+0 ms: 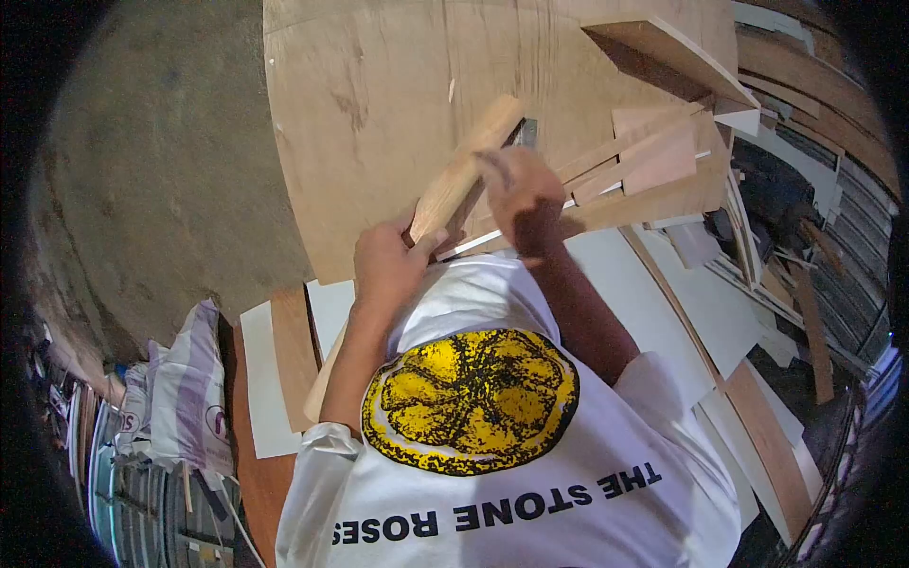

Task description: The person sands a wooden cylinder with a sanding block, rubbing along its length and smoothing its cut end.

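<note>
A thick wooden strip (459, 180) with rounded edges slants up and to the right in front of me. Around its lower end my left hand (388, 260) is closed, thumb on the near side. My right hand (525, 194), slightly blurred, is closed like a fist just right of the strip, its thumb side close to the wood. A small grey metallic piece (525, 132) shows above that fist, beside the strip's upper end. Whether it belongs to something in the right hand cannot be made out. Under both lies a large plywood sheet (379, 85).
An angled wooden piece (663, 57) stands on the sheet at the back right, near thin wooden strips and a pinkish flat offcut (655, 151). White panels (630, 303) and scraps lie to the right. At the lower left is a white and purple sack (185, 388).
</note>
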The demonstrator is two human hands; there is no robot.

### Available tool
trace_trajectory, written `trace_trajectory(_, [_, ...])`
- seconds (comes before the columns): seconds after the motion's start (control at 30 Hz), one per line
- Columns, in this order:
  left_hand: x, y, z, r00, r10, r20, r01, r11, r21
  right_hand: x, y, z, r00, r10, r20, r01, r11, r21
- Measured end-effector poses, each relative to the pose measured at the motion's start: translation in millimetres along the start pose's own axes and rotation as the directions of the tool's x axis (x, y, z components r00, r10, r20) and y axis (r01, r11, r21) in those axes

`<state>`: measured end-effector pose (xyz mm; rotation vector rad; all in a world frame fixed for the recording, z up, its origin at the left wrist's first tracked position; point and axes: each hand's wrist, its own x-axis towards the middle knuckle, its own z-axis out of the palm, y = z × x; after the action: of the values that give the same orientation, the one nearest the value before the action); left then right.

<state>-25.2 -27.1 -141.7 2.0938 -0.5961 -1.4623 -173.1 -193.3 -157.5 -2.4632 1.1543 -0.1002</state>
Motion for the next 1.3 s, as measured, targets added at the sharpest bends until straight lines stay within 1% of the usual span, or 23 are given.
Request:
trace_trajectory(0.07, [1, 2, -1, 1.0, -0.019, 0.009, 0.019, 1.0, 0.004, -14, -14, -3, 0.978, -0.202, -0.045, 0.207, 0.966, 0.156])
trace_trajectory(0.17, [-1, -6, 2, 1.0, 0.0, -0.006, 0.0, 1.0, -0.027, -14, -7, -2, 0.984, -0.175, -0.007, 0.175, 0.977, 0.121])
trace_trajectory(0.27, [0, -9, 9, 0.998, 0.055, -0.04, -0.056, 0.998, -0.036, 8, 5, -7, 0.98, -0.165, -0.113, 0.175, 0.98, 0.092])
trace_trajectory(0.33, [0, -11, 12, 0.997, 0.066, -0.044, -0.069, 0.996, -0.053, 4, 1, -7, 0.996, -0.038, -0.08, 0.045, 0.996, 0.08])
trace_trajectory(0.37, [0, -11, 10, 0.998, 0.056, -0.029, -0.056, 0.998, -0.026, 1, -3, -6, 0.998, 0.027, -0.062, -0.023, 0.997, 0.072])
trace_trajectory(0.43, [4, -8, 6, 0.999, 0.037, -0.006, -0.037, 0.999, 0.023, -16, -9, 4, 0.997, -0.077, -0.01, 0.078, 0.989, 0.123])
trace_trajectory(0.47, [5, -8, 5, 1.0, 0.021, -0.003, -0.021, 1.0, 0.015, -22, -9, 6, 0.992, -0.126, 0.015, 0.122, 0.982, 0.147])
trace_trajectory(0.57, [3, -9, 6, 1.0, -0.017, 0.003, 0.017, 1.0, -0.016, -14, -15, -8, 0.991, -0.131, 0.005, 0.129, 0.985, 0.117])
trace_trajectory(0.63, [0, -4, 5, 1.0, -0.02, -0.002, 0.02, 0.999, -0.045, 3, -2, -6, 0.996, -0.086, -0.024, 0.087, 0.996, 0.034])
trace_trajectory(0.67, [-1, -4, 8, 1.0, 0.008, -0.013, -0.009, 0.999, -0.033, 9, 3, -6, 0.997, -0.068, -0.041, 0.068, 0.998, -0.008])
trace_trajectory(0.73, [-2, -7, 10, 0.997, 0.063, -0.038, -0.063, 0.998, -0.006, 11, 1, -6, 0.993, 0.115, -0.007, -0.115, 0.993, -0.033])
trace_trajectory(0.77, [-2, -7, 9, 0.998, 0.046, -0.034, -0.046, 0.999, -0.004, 11, 0, -5, 0.978, 0.208, 0.01, -0.208, 0.977, -0.049])
trace_trajectory(0.8, [-1, -6, 8, 0.999, 0.03, -0.03, -0.031, 1.0, -0.004, 5, 0, -2, 0.999, 0.039, -0.014, -0.04, 0.999, -0.028])
trace_trajectory(0.83, [1, -5, 7, 0.999, 0.017, -0.028, -0.017, 1.0, -0.006, -5, -1, 2, 0.99, -0.133, -0.041, 0.132, 0.991, -0.012])
trace_trajectory(0.87, [3, -5, 6, 0.999, 0.026, -0.028, -0.026, 1.0, 0.006, -12, -4, 5, 0.951, -0.3, -0.071, 0.301, 0.954, -0.002])
trace_trajectory(0.93, [3, -9, 4, 0.999, 0.04, -0.023, -0.039, 0.999, 0.031, -18, -16, 1, 0.982, -0.19, 0.013, 0.188, 0.979, 0.071])
trace_trajectory(0.97, [2, -7, 4, 1.0, 0.022, -0.021, -0.021, 0.999, 0.03, -19, -19, -1, 0.989, -0.133, 0.059, 0.126, 0.986, 0.105])
trace_trajectory(1.03, [-2, 2, 1, 1.0, -0.012, -0.016, 0.013, 0.999, 0.032, -3, -3, -6, 0.985, -0.174, -0.008, 0.174, 0.985, 0.013])
trace_trajectory(1.07, [-2, 1, 3, 1.0, 0.006, -0.017, -0.005, 1.0, 0.024, 3, 4, -7, 0.98, -0.196, -0.039, 0.195, 0.98, -0.036])
trace_trajectory(1.17, [-1, -8, 8, 0.999, 0.039, -0.032, -0.039, 0.999, -0.004, 11, 4, -6, 0.999, 0.047, 0.006, -0.047, 0.999, -0.002])
trace_trajectory(1.23, [5, -11, 12, 0.998, 0.038, -0.047, -0.04, 0.999, -0.037, -13, -1, 4, 0.991, -0.081, 0.102, 0.081, 0.997, 0.004])
trace_trajectory(1.27, [6, -9, 10, 0.999, 0.023, -0.027, -0.023, 1.0, -0.008, -22, -3, 8, 0.978, -0.144, 0.153, 0.143, 0.99, 0.014])
trace_trajectory(1.3, [5, -7, 7, 1.0, 0.003, -0.002, -0.003, 1.0, 0.023, -23, -5, 7, 0.977, -0.143, 0.157, 0.135, 0.989, 0.056])
